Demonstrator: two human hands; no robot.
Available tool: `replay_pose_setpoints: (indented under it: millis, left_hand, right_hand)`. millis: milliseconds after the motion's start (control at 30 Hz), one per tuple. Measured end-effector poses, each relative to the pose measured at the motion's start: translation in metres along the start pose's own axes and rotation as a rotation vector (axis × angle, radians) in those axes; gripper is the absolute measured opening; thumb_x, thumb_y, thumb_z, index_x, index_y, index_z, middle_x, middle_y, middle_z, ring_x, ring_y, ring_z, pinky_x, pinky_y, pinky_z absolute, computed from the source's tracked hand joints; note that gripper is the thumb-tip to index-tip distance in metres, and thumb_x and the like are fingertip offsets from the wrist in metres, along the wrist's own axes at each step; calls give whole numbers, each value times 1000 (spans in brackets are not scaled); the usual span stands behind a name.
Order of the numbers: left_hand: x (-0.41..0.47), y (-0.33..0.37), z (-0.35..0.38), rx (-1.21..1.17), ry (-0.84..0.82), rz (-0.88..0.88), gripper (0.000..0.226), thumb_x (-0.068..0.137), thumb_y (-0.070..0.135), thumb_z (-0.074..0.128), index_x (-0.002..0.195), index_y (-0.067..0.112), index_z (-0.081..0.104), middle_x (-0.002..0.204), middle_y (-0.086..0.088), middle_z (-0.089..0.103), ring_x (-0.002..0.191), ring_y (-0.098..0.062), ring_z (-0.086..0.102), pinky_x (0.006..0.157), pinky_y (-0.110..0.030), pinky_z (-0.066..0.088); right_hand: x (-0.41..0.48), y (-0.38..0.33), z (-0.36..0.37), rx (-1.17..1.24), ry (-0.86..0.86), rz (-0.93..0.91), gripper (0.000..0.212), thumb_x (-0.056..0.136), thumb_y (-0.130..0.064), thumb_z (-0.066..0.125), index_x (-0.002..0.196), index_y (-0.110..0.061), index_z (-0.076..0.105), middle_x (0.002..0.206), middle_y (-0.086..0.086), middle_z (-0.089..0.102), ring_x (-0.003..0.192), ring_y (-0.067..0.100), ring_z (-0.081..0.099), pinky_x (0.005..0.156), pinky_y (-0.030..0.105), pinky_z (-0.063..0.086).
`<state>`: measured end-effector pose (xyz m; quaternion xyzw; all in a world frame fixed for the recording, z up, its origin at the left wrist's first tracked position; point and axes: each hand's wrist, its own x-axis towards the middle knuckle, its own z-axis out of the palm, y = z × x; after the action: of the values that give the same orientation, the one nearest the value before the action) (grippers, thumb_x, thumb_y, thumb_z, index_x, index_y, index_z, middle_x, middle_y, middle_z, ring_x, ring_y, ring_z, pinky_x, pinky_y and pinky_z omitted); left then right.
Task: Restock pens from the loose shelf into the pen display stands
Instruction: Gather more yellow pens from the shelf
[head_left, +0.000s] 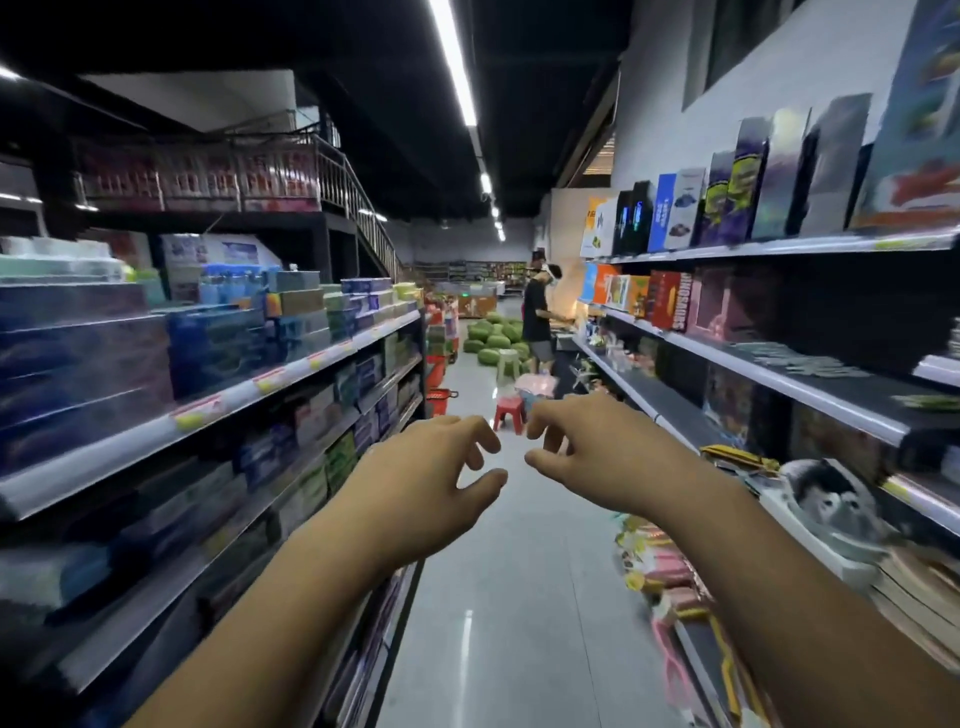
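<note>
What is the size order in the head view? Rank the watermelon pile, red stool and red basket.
1. watermelon pile: clearly the largest, though it is farthest away.
2-3. red stool and red basket: they look about alike, so I will not rank them.

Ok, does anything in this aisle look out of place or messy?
A heap of watermelons lies on the bare floor at the far end, and a small red stool stands in the walkway. Packets on the low right shelf look jumbled, though blur hides detail. Nothing looks spilled.
</note>
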<state>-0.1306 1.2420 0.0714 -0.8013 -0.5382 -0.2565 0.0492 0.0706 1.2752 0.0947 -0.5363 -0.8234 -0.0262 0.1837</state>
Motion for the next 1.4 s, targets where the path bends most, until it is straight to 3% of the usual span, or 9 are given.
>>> replay_pose_setpoints:
  millis: [267, 600, 867, 1100, 1267, 1400]
  left_hand:
    - [219, -82, 91, 5, -6, 65, 25, 95, 55, 55, 117, 42, 57, 104, 22, 61, 92, -1, 58, 81, -37, 58]
    - [473, -136, 195, -51, -64, 158, 27, 96, 53, 58, 118, 38, 60, 106, 18, 64, 90, -3, 60, 79, -36, 59]
    - [667, -157, 300, -94, -47, 388, 21, 96, 50, 58, 112, 37, 61, 103, 17, 64, 89, -6, 60, 76, -35, 57]
    - [819, -124, 388, -260, -109, 630, 22, 95, 47, 59, 114, 35, 59, 103, 17, 62, 89, -6, 60, 77, -38, 57]
    - [893, -59, 458, -374, -186, 803, 18, 93, 52, 55, 105, 39, 58, 100, 18, 60, 90, -5, 58, 77, -40, 57]
    - [931, 9, 506, -460, -223, 905, 21, 92, 53, 54, 109, 39, 57, 102, 18, 62, 95, -9, 59, 80, -41, 55]
  right_hand:
    - [190, 123, 55, -11, 74, 36, 27, 95, -46, 61, 117, -32, 63, 102, -11, 65, 89, 9, 62, 81, 38, 57]
    - [378, 274, 79, -96, 64, 133, 21, 96, -42, 60, 111, -28, 63, 106, -4, 64, 87, 15, 60, 73, 34, 54]
    - [501, 404, 110, -251, 79, 336, 24, 97, -44, 56, 111, -26, 60, 110, -1, 61, 91, 22, 61, 79, 42, 56]
    - [559, 516, 107, -265, 122, 618, 17, 94, -42, 60, 106, -31, 60, 102, -6, 63, 89, 19, 61, 80, 41, 56]
    - [544, 600, 104, -309, 162, 828, 16, 92, -44, 62, 102, -32, 62, 95, -7, 63, 86, 19, 62, 77, 42, 56]
    - [514, 666, 96, -351, 201, 954, 21, 92, -44, 61, 108, -31, 63, 105, -6, 65, 92, 19, 62, 82, 42, 55]
